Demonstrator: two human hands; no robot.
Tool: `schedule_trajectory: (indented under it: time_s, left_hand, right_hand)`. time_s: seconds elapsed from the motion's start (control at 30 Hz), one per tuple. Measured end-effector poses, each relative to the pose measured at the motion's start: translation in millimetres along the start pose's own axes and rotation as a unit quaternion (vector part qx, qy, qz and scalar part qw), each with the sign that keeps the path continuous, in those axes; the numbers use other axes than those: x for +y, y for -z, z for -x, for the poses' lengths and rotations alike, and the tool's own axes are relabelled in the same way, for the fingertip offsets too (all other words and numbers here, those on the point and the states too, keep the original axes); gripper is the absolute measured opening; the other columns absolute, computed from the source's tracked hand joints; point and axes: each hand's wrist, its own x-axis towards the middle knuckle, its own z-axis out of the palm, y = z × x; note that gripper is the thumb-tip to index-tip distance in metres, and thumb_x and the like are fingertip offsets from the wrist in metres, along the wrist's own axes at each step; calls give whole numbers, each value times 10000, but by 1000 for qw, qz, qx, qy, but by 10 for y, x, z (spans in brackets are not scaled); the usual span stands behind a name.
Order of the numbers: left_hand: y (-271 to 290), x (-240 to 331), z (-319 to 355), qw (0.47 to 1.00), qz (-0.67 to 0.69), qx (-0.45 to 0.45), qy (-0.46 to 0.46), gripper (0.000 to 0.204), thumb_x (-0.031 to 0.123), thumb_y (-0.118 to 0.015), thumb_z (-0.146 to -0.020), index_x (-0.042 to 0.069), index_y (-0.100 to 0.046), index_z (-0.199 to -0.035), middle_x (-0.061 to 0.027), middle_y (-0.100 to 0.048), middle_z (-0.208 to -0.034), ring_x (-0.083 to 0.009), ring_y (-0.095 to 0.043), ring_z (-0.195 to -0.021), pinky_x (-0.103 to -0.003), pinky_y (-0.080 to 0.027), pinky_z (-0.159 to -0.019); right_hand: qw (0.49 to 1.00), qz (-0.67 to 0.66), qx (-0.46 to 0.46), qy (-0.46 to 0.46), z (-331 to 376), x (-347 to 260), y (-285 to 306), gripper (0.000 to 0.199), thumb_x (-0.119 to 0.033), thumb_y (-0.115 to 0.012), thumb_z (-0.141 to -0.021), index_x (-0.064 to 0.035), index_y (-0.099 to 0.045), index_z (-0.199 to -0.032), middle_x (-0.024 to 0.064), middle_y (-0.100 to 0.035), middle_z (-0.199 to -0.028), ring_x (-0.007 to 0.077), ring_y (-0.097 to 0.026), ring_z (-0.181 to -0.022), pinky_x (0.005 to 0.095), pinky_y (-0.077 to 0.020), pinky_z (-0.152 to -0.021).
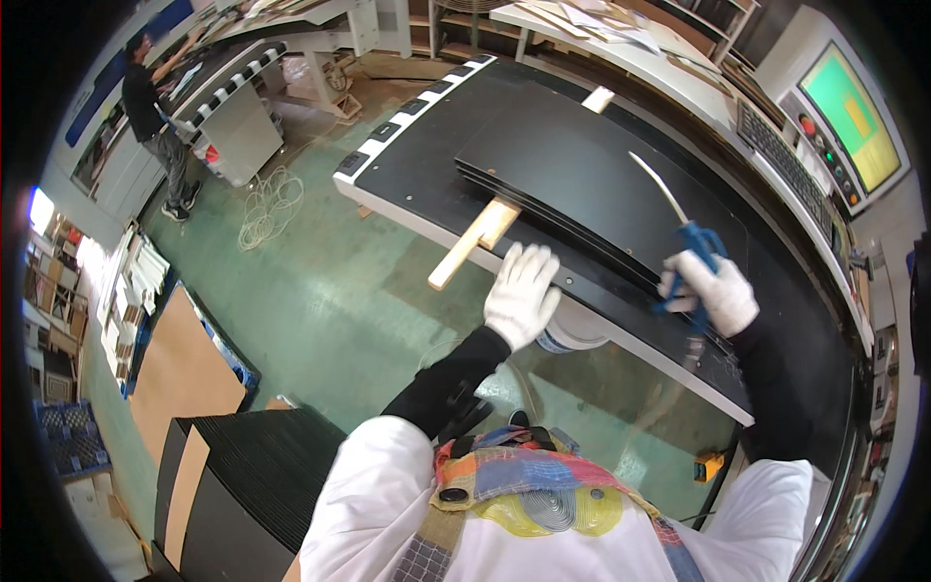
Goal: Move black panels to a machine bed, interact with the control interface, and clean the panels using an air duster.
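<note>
My right hand (715,291), in a white glove, is closed round a blue air blow gun (700,241) with a long, pale curved nozzle. The nozzle points away over a stack of black flat panels (582,165) lying on the black machine table (427,136). At the table's near edge rests my left hand (524,291), gloved and with its fingers stretched out, holding nothing. A wooden strip (465,250) juts out from beneath the panels to the left of that hand. Past the far side of the panels shows the end of another pale strip (598,99).
At right stand a control screen (849,112) and a keyboard (776,155). A tall stack of black panels (262,466) is at lower left, near a brown board (184,373) on a blue pallet. A white bucket (572,330) is under the table. Another person (155,116) works at far left.
</note>
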Motion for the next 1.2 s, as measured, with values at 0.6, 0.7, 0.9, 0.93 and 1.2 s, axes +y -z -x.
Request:
schedule_trajectory:
  time_s: [0.6,0.7,0.9,0.93,1.2]
  left_hand:
    - [1414,188,-438,860,418,-225,186,227,197,-596,-929,30,-667,-1065,-77,-684,-980,-135,-623,-896,-277,-493,-834]
    - [1089,50,-1279,901,395,-25,178,263,185,-582,-928,-1,-639,-1105,-107,-674,-1020,-170,-625,-948,-284,-477,-881]
    - [377,-1106,-2424,962,-109,-37,247,566,441,-490,-876,3,-574,-1223,-260,-612,-1166,-386,-576,-1121,-439,-438,-984]
    - [310,-1327,-2514,939,-136,-89,302,608,475,-453,-874,-7,-564,-1228,-273,-610,-1159,-393,-570,-1128,-447,-432,-989]
    - [-6,-1537,-2742,862,-187,-263,392,821,672,-307,-906,-45,-656,-1101,-270,-621,-1146,-384,-584,-1123,-434,-429,-981]
  right_hand:
    - [946,149,-10,288,-768,311,-1511,417,-339,-642,-857,-69,-626,-1174,161,-622,-1145,313,-615,-1039,388,-484,-938]
    - [923,183,247,231,-586,446,-532,330,-283,-604,-856,-64,-659,-1097,162,-644,-1099,309,-612,-1043,384,-474,-940]
    - [824,301,477,-58,-377,1771,1594,573,-491,-520,-885,-51,-574,-1247,215,-613,-1191,391,-563,-1121,423,-439,-968]
    - [858,294,408,-102,-344,1985,1785,573,-495,-508,-898,-41,-564,-1241,240,-610,-1166,425,-561,-1094,448,-448,-937]
    - [885,312,311,-149,-441,2102,1967,665,-579,-434,-923,48,-638,-832,276,-634,-842,449,-603,-884,476,-448,-789]
